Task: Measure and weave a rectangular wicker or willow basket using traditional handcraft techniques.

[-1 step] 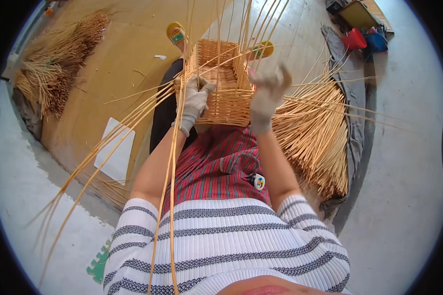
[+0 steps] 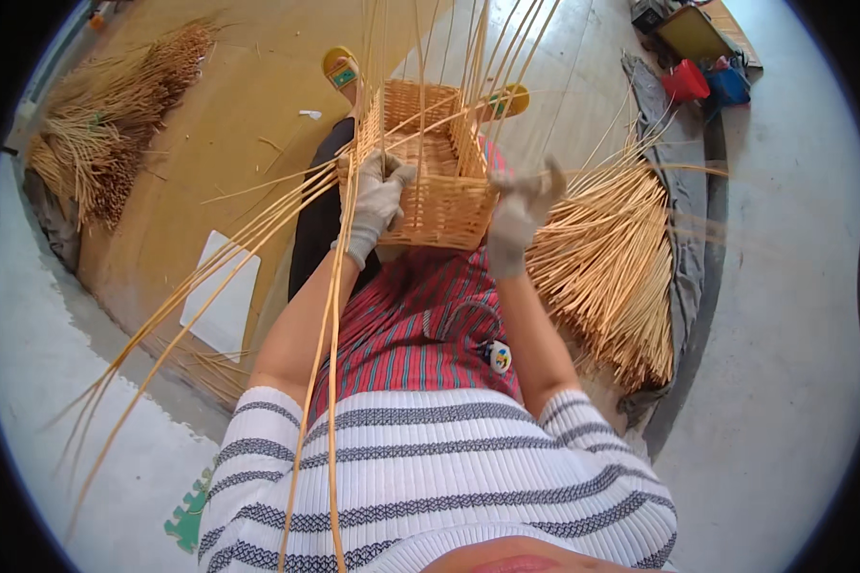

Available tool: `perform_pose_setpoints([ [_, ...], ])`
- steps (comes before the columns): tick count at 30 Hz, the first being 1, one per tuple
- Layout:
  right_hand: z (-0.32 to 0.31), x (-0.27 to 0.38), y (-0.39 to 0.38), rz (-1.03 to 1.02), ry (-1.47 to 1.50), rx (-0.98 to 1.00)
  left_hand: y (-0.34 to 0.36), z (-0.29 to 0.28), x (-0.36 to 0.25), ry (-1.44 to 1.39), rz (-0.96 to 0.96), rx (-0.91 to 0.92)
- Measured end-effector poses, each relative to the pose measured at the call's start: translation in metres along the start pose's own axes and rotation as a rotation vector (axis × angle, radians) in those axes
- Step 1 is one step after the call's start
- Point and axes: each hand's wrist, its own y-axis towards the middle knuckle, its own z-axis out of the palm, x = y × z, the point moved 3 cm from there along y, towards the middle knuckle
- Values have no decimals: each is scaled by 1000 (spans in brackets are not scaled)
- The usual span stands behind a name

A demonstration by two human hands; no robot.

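A rectangular wicker basket [image 2: 444,215] of tan rods rests against my lap, with long upright stakes [image 2: 422,115] rising from its walls. My left hand [image 2: 377,202], in a pale work glove, is closed on the basket's near-left corner, where several long rods [image 2: 229,263] fan out toward the lower left. At the near-right corner is my gloved right hand [image 2: 518,220], palm close to the wall. Its fingers are smeared by motion, so I cannot make out whether they hold a rod. Blurred rod ends [image 2: 702,234] stretch out to the right.
A big bundle of tan rods [image 2: 612,277] lies to the right on grey cloth [image 2: 690,239]. Another bundle [image 2: 115,115] lies far left. A white board [image 2: 222,296] is on the floor at left. Red [image 2: 686,81] and blue [image 2: 728,86] containers stand far right.
My right hand has dropped slightly toward me beside the basket's right corner. Rods at the right have shifted and blurred. My left hand keeps its place on the basket.
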Motion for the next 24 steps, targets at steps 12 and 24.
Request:
perform_pose_setpoints([
  [12, -59, 7, 40, 168, -841, 93, -6, 81, -35, 329, -90, 401],
  [24, -144, -52, 41, 506, -226, -88, -41, 67, -45, 969, 1095, -222],
])
